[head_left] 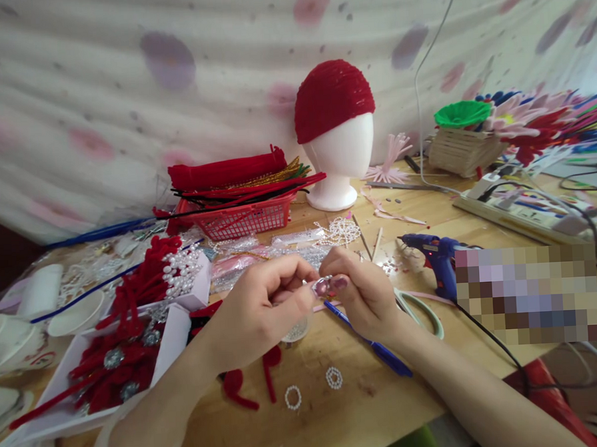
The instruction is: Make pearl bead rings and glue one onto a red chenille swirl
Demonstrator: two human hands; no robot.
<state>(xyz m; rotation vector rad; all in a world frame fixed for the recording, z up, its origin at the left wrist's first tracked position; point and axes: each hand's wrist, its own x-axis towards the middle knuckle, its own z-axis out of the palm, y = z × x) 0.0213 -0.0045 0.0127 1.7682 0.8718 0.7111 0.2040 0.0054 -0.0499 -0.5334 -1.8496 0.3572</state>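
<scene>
the light is bright and soft, strongest at the upper right of the white flowered cloth curtain (582, 55). clear, shiny plastic bags (253, 260) glint. things near the edges look stretched and blurry. big blocky squares (527, 295) hide a patch at right.

Pale draped cloth (240, 73) with pink and purple flower prints, light wooden table (349, 417), brighter light at upper right

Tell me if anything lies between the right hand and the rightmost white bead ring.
Yes: the blue pen lies slantwise on the table, between the right hand and that bead ring.
</scene>
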